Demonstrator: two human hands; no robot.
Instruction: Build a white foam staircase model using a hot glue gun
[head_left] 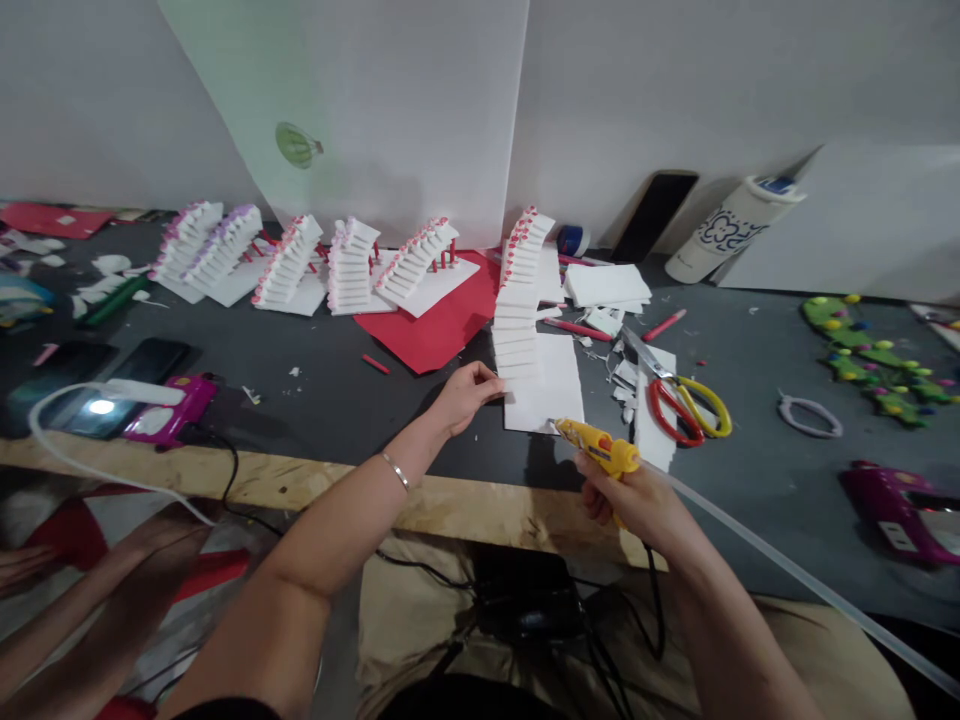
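My right hand (pixel 619 490) is wrapped round the grip of a yellow hot glue gun (pixel 600 447) with a long clear glue stick (pixel 787 565) trailing from its back. The gun's nozzle points left, at the lower edge of a white foam board piece (pixel 551 390) lying on the table. On that board stands a small white paper staircase (pixel 516 345), with pink-red dots along its upper steps. My left hand (pixel 469 400) pinches the staircase's lower left edge between thumb and fingertips.
Several finished-looking mini staircases (pixel 289 262) line the back left, some over red paper (pixel 427 335). Red-and-yellow scissors (pixel 686 405), paper scraps and a white tumbler (pixel 731 230) are at right. Magenta power strips (pixel 169 410) sit at both sides. Another person's arms (pixel 97 600) show lower left.
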